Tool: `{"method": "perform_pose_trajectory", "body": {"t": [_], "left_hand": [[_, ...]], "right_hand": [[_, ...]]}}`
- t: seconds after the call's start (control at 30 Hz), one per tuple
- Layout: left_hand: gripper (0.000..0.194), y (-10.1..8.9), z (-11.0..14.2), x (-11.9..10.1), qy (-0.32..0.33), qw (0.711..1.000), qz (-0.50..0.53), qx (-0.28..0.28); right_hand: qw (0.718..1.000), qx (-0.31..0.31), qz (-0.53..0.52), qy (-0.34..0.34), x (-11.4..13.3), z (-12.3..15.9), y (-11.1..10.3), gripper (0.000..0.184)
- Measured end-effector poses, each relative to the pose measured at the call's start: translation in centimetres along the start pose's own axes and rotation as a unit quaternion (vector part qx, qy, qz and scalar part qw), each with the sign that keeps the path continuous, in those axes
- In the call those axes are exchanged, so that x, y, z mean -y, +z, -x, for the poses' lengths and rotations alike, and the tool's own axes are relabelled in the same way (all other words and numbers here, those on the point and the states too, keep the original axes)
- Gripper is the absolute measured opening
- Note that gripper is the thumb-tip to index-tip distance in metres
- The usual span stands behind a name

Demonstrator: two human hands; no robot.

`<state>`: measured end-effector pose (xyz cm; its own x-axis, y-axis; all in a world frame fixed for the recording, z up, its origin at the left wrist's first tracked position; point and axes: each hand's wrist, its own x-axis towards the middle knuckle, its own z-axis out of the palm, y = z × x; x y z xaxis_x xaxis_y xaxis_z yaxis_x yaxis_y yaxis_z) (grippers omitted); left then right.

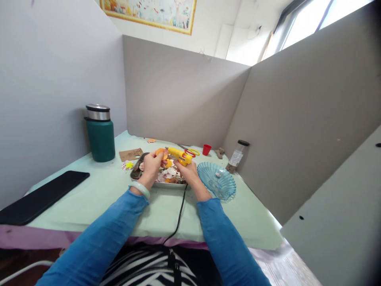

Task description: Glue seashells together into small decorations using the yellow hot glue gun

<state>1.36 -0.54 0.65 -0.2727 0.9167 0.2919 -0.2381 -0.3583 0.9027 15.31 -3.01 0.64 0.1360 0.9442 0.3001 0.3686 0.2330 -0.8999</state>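
Note:
My left hand (152, 166) is closed on an orange shell (161, 152), held above a metal tray (157, 185). In my right hand (188, 171) is a yellow hot glue gun (180, 155), its dark nozzle pointing left at the shell. Whether the nozzle touches the shell I cannot tell. A black cord (180, 216) runs from the glue gun down over the table's front edge. White, orange and brown shells (171, 171) fill the tray below both hands, partly hidden by them.
Right of the tray lies a blue scalloped glass plate (216, 180), near a clear jar (237, 157). Scissors (192, 152) and a red cup (206, 149) stand behind. At left are a green bottle (101, 137), brown cardboard (131, 154) and a black mat (44, 196). Grey partitions (184, 91) surround the table.

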Motion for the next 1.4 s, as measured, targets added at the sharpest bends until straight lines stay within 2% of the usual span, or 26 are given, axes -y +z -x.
{"method": "perform_pose_trajectory", "body": {"t": [0.27, 0.5, 0.77, 0.97, 1.2, 1.4], "left_hand": [[0.017, 0.1, 0.2, -0.1, -0.008, 0.999, 0.008, 0.033], [0.02, 0.4, 0.4, -0.2, -0.036, 0.997, 0.017, 0.066], [0.022, 0.3, 0.4, 0.0, -0.029, 0.997, 0.007, 0.077], [0.027, 0.3, 0.2, 0.0, -0.01, 0.993, 0.028, 0.111], [0.035, 0.2, 0.1, 0.0, -0.015, 0.993, 0.055, 0.106], [0.037, 0.1, 0.0, -0.1, -0.037, 0.994, 0.073, 0.072]], "right_hand": [[1.0, -0.005, -0.017, -0.01, -0.2, 0.0, 0.0, 0.022], [0.998, -0.05, -0.039, -0.005, -1.3, -0.8, 0.2, 0.029], [0.999, -0.022, -0.036, -0.004, -0.7, -0.4, 0.2, 0.028], [1.0, -0.01, -0.014, 0.005, -0.1, -0.1, 0.0, 0.022], [1.0, 0.003, -0.014, -0.011, -0.3, -0.1, 0.1, 0.018], [1.0, 0.002, 0.005, -0.015, 0.3, 0.2, 0.0, 0.015]]}}
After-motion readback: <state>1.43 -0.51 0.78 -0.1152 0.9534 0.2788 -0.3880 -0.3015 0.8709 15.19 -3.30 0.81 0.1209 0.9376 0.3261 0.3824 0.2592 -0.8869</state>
